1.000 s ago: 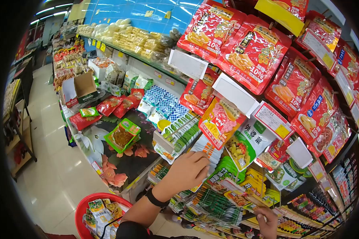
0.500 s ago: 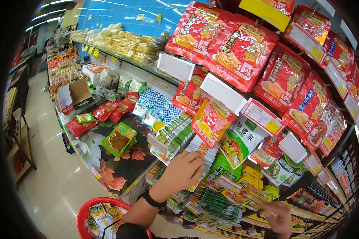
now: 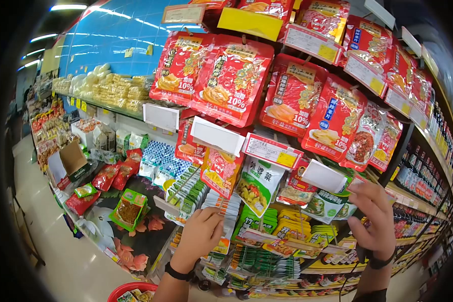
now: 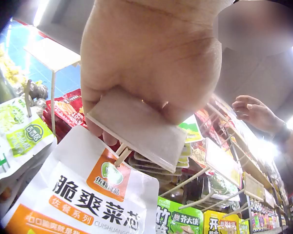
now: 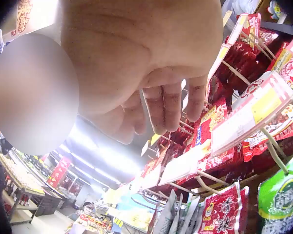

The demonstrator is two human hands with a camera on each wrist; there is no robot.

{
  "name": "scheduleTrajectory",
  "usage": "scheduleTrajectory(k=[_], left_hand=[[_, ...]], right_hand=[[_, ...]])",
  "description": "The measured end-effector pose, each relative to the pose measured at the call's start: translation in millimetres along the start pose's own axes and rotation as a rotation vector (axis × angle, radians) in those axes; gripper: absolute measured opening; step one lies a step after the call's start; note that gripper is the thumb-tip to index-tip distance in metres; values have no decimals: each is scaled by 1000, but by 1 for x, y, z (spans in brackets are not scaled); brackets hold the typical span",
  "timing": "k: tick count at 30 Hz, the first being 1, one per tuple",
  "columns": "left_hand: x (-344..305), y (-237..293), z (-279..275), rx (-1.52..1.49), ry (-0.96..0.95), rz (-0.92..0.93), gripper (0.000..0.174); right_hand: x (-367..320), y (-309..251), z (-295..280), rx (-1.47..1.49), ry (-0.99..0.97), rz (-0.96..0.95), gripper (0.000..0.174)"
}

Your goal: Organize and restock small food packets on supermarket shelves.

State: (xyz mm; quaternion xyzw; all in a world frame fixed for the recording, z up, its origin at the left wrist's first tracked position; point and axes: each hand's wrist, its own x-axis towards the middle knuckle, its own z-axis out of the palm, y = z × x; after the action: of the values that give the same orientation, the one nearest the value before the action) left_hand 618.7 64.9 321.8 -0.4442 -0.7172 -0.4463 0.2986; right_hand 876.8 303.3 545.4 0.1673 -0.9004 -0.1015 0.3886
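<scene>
My left hand (image 3: 200,237) is at a hook of hanging white-and-orange vegetable packets (image 3: 229,206). Its fingers curl around the blank price tag holder (image 4: 136,130) at the hook's end, with the fingertips partly hidden behind it. Below the hand, the front packet (image 4: 90,192) hangs facing the left wrist camera. My right hand (image 3: 375,216) is raised on the right with spread, loosely bent fingers and nothing in it. It is nearest a green-and-white packet (image 3: 329,206), which it overlaps slightly in the head view.
Red pickle pouches (image 3: 231,83) hang above on hooks with projecting price tags (image 3: 272,150). On the left, a flower-patterned counter (image 3: 103,226) bears loose packets and an open carton (image 3: 70,161). A red basket (image 3: 117,292) with packets stands low, near the left forearm.
The head view has swung to the right. My right hand has risen from the lower hooks to the hanging packets' height, fingers now spread. The left hand stays at the same hook.
</scene>
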Motion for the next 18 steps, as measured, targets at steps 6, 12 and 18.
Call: scheduleTrajectory(k=[6, 12, 18], left_hand=[[-1, 0, 1, 28, -6, -1, 9], [-2, 4, 3, 62, 14, 12, 10], [-4, -2, 7, 77, 46, 48, 11]], right_hand=[[20, 3, 0, -72, -45, 11, 51], [83, -6, -17, -231, -114, -169, 55], [152, 15, 1, -330, -58, -335, 49]])
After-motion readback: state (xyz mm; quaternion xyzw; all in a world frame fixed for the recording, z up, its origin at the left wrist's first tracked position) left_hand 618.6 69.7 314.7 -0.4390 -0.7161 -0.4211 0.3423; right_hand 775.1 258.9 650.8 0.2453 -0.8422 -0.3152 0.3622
